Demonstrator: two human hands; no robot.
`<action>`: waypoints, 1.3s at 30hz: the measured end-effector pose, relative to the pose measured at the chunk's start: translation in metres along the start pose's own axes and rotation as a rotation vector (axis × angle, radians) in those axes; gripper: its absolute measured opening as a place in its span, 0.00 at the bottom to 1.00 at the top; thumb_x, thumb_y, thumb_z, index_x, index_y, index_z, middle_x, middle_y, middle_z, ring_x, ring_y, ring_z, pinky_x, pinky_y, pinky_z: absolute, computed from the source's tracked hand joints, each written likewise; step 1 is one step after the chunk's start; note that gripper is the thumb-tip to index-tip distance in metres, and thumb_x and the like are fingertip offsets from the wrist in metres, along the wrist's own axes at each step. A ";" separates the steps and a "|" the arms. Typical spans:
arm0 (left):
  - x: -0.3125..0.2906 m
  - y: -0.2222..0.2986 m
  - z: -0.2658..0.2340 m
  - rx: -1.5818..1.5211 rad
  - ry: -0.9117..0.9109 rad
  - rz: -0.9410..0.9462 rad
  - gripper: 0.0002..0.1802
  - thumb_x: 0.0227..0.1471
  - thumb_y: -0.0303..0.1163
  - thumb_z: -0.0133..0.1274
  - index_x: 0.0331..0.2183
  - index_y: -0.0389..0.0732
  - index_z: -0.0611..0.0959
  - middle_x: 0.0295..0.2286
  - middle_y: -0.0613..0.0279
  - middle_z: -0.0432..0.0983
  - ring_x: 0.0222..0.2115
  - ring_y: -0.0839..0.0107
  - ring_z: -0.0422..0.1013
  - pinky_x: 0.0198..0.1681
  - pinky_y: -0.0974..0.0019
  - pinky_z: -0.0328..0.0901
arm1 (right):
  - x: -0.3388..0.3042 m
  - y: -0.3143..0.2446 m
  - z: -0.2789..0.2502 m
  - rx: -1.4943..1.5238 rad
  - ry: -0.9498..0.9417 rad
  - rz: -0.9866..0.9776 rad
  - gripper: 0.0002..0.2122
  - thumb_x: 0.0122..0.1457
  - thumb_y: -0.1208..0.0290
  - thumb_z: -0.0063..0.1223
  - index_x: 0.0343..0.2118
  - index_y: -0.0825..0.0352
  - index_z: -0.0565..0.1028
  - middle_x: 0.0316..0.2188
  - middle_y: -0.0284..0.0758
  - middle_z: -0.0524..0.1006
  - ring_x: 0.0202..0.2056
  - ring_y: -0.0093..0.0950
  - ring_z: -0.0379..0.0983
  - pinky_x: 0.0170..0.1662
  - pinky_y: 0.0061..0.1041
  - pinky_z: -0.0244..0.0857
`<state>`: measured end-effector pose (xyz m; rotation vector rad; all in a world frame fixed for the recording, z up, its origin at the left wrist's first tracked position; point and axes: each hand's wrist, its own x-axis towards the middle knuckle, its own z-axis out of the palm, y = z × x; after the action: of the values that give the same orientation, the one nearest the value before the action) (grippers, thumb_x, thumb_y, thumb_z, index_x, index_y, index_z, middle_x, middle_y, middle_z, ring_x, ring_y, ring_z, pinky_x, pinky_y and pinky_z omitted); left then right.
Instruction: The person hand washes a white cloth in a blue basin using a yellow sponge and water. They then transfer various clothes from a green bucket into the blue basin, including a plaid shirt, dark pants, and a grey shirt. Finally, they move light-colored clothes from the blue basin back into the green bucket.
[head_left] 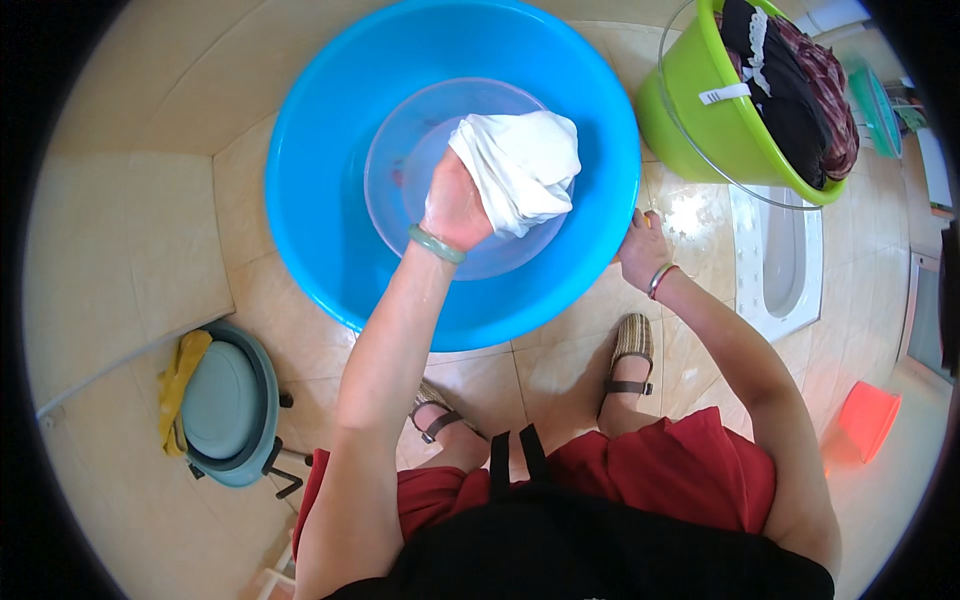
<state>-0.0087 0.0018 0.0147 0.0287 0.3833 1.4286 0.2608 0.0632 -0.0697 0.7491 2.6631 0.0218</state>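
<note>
A bunched white cloth (525, 170) hangs from my left hand (458, 208), whose fingers are mostly hidden under its folds. That hand looks wet and wears a pale green bangle (437, 245) at the wrist. Below the cloth is a translucent round tub (385, 215), sitting inside a large blue basin (310, 200). My right hand (645, 252) is at the basin's right rim, its fingers curled. Whatever it grips, if anything, is hidden. A thin bracelet (661, 280) circles the right wrist.
At the upper right, a green bucket (665, 130) holds dark and plaid clothes (790, 95). A white squat toilet (780, 265) lies in the tiled floor below it. Folded grey-green basins (225, 400) with a yellow cloth (182, 385) stand lower left. A coral container (868, 420) is far right.
</note>
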 end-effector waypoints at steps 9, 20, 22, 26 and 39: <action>-0.001 0.004 -0.003 0.052 0.009 0.013 0.31 0.60 0.49 0.31 0.54 0.35 0.63 0.54 0.54 0.61 0.53 0.57 0.61 0.57 0.57 0.55 | -0.002 0.055 -0.029 0.723 0.311 0.221 0.14 0.50 0.68 0.54 0.40 0.67 0.75 0.35 0.36 0.74 0.38 0.27 0.69 0.40 0.28 0.61; -0.005 0.019 0.007 0.191 0.075 0.097 0.28 0.59 0.45 0.31 0.52 0.34 0.67 0.50 0.54 0.66 0.51 0.59 0.64 0.54 0.60 0.58 | 0.091 -0.007 -0.136 1.716 0.380 0.043 0.15 0.57 0.60 0.52 0.36 0.70 0.76 0.26 0.25 0.73 0.28 0.14 0.63 0.31 0.14 0.58; -0.010 0.026 0.000 0.216 0.129 0.116 0.27 0.59 0.43 0.31 0.52 0.33 0.66 0.51 0.53 0.65 0.51 0.59 0.63 0.55 0.60 0.57 | 0.098 -0.012 -0.138 1.829 0.463 -0.011 0.13 0.58 0.63 0.51 0.36 0.70 0.76 0.26 0.24 0.73 0.27 0.12 0.62 0.30 0.12 0.57; -0.016 0.028 -0.009 0.198 0.151 0.078 0.28 0.59 0.46 0.33 0.52 0.33 0.66 0.50 0.53 0.65 0.51 0.61 0.63 0.55 0.60 0.57 | 0.106 -0.022 -0.135 1.870 0.458 -0.001 0.13 0.59 0.63 0.51 0.37 0.69 0.76 0.29 0.26 0.75 0.30 0.13 0.67 0.33 0.14 0.62; 0.023 -0.037 -0.001 0.202 0.686 0.435 0.16 0.52 0.44 0.44 0.27 0.42 0.76 0.25 0.61 0.72 0.29 0.69 0.69 0.33 0.63 0.65 | 0.138 -0.062 -0.126 0.873 0.669 -0.035 0.16 0.60 0.61 0.41 0.21 0.66 0.71 0.18 0.46 0.72 0.23 0.45 0.70 0.24 0.38 0.63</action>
<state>0.0283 0.0182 -0.0010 -0.2336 1.1396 1.8025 0.0756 0.0906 -0.0077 1.0793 3.2941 -1.1470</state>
